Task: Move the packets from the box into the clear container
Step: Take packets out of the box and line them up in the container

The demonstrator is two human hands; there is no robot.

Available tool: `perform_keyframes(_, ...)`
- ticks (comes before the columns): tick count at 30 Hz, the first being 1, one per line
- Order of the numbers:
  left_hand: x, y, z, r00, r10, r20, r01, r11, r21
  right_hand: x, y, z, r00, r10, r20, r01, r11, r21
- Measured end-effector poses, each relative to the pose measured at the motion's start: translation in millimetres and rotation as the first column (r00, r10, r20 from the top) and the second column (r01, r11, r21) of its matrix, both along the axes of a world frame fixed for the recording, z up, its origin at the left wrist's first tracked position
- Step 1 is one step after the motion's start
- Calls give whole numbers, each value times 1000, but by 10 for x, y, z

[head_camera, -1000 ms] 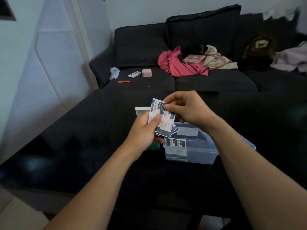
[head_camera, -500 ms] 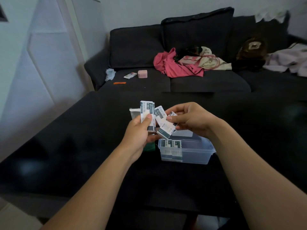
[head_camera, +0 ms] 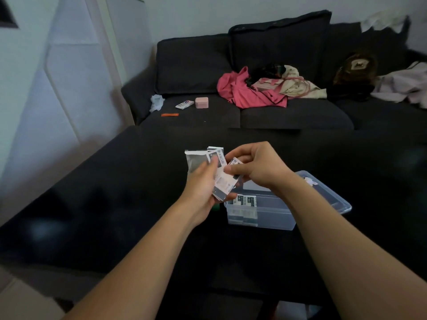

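Two bare hands over dark worktop (head_camera: 97,204). We see clear container (head_camera: 272,218) on it, two packets (head_camera: 245,201) standing at its near-left end. Left hand (head_camera: 203,188) clamps a stack of packets (head_camera: 223,183); right hand (head_camera: 254,167) pinches one packet (head_camera: 235,161) beside the stack. Box (head_camera: 195,160) behind left hand.

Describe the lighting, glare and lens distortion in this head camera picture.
Head view: dim room light; the black table gives only faint, soft reflections, no hard glare. The hands and the packets show clearly, but the print is too small to read. The clear container is hazy, with packets visible through its wall. Wide-angle lens bends the wall lines at left and stretches the forearms at the bottom.
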State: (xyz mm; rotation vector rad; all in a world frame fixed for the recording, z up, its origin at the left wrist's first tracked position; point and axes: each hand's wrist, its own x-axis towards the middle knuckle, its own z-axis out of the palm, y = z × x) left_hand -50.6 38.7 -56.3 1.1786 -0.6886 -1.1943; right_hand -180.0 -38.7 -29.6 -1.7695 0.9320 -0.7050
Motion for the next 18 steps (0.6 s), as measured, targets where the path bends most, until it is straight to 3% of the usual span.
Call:
perform_keyframes(5,-6,-5,-18,999,2,52,-3,1000,23,-66,-45,35,998,-1,-61,-4,996,-85)
perform_keyframes(8,6,-3,-24,996,-4,89,-3,997,71,-214,-108,120,999,-19,30,20,1000,-17)
perform_keyframes(11,4,10,-36,989,-117,94,106,988,111,-298,-108,205,997,48,67,-48,999,-12)
perform_keyframes(15,-12,38,-11,951,-297,91,289,953,92,-219,-51,167,995,81,-58,-89,985,-147)
perform_keyframes(18,-37,51,15,943,-319,92,313,947,72,-176,-38,108,996,88,9,-86,986,-141)
